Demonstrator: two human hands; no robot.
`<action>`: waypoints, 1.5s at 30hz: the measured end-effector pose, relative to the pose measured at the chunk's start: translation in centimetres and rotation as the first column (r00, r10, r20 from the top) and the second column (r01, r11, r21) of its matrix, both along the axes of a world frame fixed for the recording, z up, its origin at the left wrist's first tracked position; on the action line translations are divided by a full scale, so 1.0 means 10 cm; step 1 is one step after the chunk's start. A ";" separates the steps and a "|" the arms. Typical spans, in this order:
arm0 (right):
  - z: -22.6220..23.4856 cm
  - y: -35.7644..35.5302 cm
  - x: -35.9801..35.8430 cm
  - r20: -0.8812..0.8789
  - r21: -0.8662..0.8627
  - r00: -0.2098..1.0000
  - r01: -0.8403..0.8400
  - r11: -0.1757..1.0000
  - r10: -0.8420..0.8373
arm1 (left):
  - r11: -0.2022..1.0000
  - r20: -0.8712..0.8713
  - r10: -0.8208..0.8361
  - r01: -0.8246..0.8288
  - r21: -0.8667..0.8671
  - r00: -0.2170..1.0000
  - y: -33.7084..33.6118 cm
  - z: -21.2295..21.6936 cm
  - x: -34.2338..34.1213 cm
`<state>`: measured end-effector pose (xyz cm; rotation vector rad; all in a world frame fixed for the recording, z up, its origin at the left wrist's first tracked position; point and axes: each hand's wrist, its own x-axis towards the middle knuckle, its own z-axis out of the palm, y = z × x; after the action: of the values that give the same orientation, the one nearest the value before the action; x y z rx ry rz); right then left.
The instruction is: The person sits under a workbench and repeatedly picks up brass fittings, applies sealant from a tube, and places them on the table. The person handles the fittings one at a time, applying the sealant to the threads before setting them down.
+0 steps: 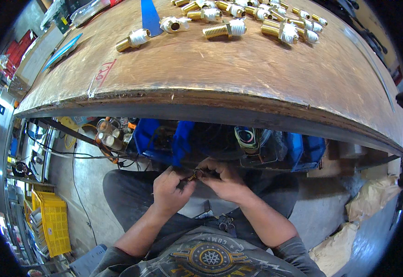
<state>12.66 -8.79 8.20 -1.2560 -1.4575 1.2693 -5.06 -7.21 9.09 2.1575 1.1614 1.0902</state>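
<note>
Below the bench edge, above my lap, my two hands meet at a small brass fitting [193, 176]. My left hand [171, 188] pinches it from the left with thumb and fingers. From the other side, the curled fingers of my right hand [221, 179] close on it too. Most of the fitting is covered by the fingers, so its details are hard to make out. Up on the bench lie several threaded brass fittings [217, 31] with white tape wrapped round one end; one taped fitting [133, 40] sits apart toward the left.
The worn wooden workbench [164, 69] spans the view ahead of me. Blue bins [153, 138] and a clear-sided box [252, 159] sit under it. A yellow crate [54, 224] stands at the left, cables [77, 184] trail on the floor, and brown paper [372, 198] lies right.
</note>
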 end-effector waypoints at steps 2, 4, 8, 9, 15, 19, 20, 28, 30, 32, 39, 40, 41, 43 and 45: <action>-0.04 -0.01 0.00 0.018 0.147 1.000 0.009 0.989 -0.011 | 0.976 0.119 -0.008 0.034 -0.216 0.993 -0.02 0.08 0.01; -0.01 -0.02 0.00 0.019 0.256 1.000 -0.007 0.967 0.003 | 0.876 0.305 0.005 0.144 -0.461 0.952 -0.01 0.11 -0.02; 0.11 -0.06 0.01 0.016 0.349 0.998 -0.064 0.935 0.063 | 0.407 0.655 -0.021 0.605 -0.685 0.756 0.09 0.03 -0.24; 0.10 -0.07 0.00 0.021 0.359 0.997 -0.075 0.930 0.072 | 0.372 0.663 -0.003 0.616 -0.694 0.749 0.08 0.08 -0.24; 0.17 -0.15 0.00 -0.047 0.257 0.995 -0.074 0.964 0.089 | 0.412 0.643 -0.022 0.593 -0.692 0.765 0.01 0.23 -0.26; 0.18 -0.15 0.00 -0.055 0.259 0.994 -0.073 0.963 0.090 | 0.541 0.587 -0.044 0.513 -0.666 0.809 0.01 0.24 -0.29; 0.18 -0.17 -0.01 -0.062 0.228 0.995 -0.068 0.971 0.084 | 0.566 0.567 -0.046 0.489 -0.664 0.822 0.01 0.25 -0.29; 0.15 -0.09 0.03 -0.022 0.326 0.997 -0.063 0.943 0.074 | 0.814 0.326 -0.046 0.225 -0.536 0.944 0.01 0.25 -0.21; 0.07 -0.10 0.04 -0.086 0.275 0.992 -0.060 0.960 0.087 | 0.869 0.239 -0.036 0.149 -0.472 0.970 0.01 0.24 -0.18; 0.03 -0.07 0.05 -0.073 0.311 0.992 -0.074 0.948 0.102 | 0.893 0.172 -0.014 0.090 -0.441 0.985 0.01 0.22 -0.15; 0.05 -0.13 0.04 -0.240 0.014 0.959 -0.150 0.989 0.149 | 0.977 0.055 0.037 -0.025 -0.210 0.998 0.02 0.30 -0.06; 0.07 -0.14 0.04 -0.250 -0.017 0.957 -0.159 0.987 0.149 | 0.979 0.048 0.036 -0.025 -0.202 0.998 0.03 0.31 -0.07; 0.09 -0.14 0.04 -0.260 -0.049 0.954 -0.168 0.985 0.150 | 0.981 0.040 0.034 -0.026 -0.194 0.999 0.03 0.31 -0.08; 0.09 -0.15 0.03 -0.289 -0.085 0.946 -0.176 0.981 0.145 | 0.985 -0.015 0.023 -0.025 -0.168 1.000 0.04 0.31 -0.12; 0.07 -0.16 0.00 -0.327 -0.095 0.935 -0.174 0.980 0.134 | 0.989 -0.044 0.018 -0.025 -0.147 0.999 0.04 0.31 -0.13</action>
<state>12.64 -10.35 8.90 -0.9692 -1.2769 1.6067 -6.39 -6.84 12.18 2.0679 1.2466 0.9398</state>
